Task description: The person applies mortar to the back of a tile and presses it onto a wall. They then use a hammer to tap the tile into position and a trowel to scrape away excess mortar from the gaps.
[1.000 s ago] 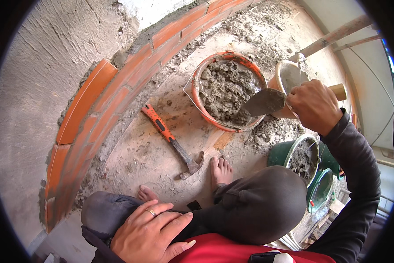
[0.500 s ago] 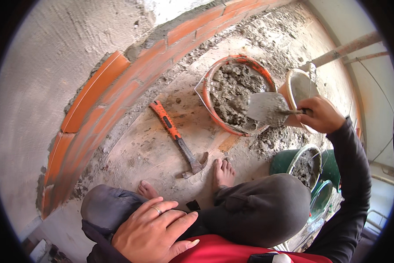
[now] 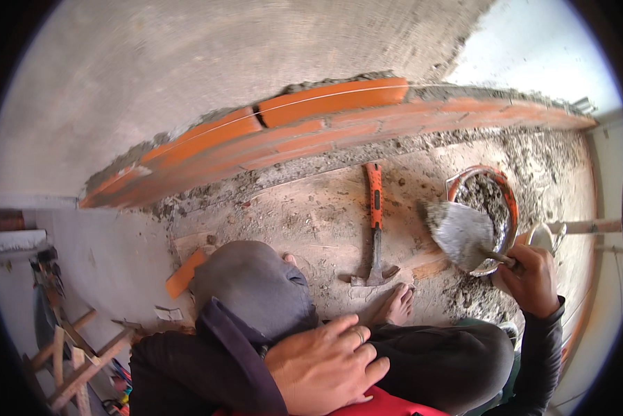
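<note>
Trowel [image 3: 464, 236] and right-hand grip [image 3: 530, 277] have swung leftward across the orange-rimmed bucket [image 3: 511, 197] since half a second ago; the motion-blurred blade now passes over its left rim, handle clasped in that grip at its lower right. Mortar [image 3: 488, 196] sits inside the bucket. Left of it lies a claw hammer [image 3: 376, 239]; farther lower left, the left-hand grip [image 3: 325, 367] hangs relaxed, fingers loosely spread.

The view has turned left, so some wood [image 3: 94, 369] and an orange block [image 3: 184, 274] now show. The right hand [image 3: 531, 276] has swung the trowel [image 3: 461, 234] across the bucket [image 3: 512, 208], so it now sticks out on the side near the hammer [image 3: 376, 239].
</note>
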Tool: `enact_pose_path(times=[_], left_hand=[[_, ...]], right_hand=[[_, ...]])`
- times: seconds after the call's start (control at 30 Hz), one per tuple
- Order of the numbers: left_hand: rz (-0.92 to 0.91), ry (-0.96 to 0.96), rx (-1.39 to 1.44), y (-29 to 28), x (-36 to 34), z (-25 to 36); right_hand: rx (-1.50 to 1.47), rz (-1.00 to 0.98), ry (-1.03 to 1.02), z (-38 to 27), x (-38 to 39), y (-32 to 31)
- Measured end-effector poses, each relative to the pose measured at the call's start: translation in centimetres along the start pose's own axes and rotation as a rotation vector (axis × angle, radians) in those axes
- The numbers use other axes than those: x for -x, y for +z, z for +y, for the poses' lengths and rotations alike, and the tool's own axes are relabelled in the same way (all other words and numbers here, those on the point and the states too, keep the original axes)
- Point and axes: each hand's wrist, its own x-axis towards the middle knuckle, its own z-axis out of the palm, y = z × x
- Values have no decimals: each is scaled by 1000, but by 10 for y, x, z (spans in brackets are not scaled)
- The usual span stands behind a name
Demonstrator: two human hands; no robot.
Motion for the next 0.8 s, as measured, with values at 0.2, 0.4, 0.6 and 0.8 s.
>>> enact_pose_path(times=[0.2, 0.4, 0.6, 0.8], left_hand=[[387, -122, -103, 26, 58, 45], [504, -177, -73, 39, 88, 55], [422, -186, -110, 37, 91, 62], [474, -152, -69, 40, 103, 44]], right_hand=[[-19, -212, -364, -89, -67, -24], [-175, -938, -437, -146, -153, -64], [78, -520, -389, -163, -250, -19], [63, -417, -424, -167, -232, -9]])
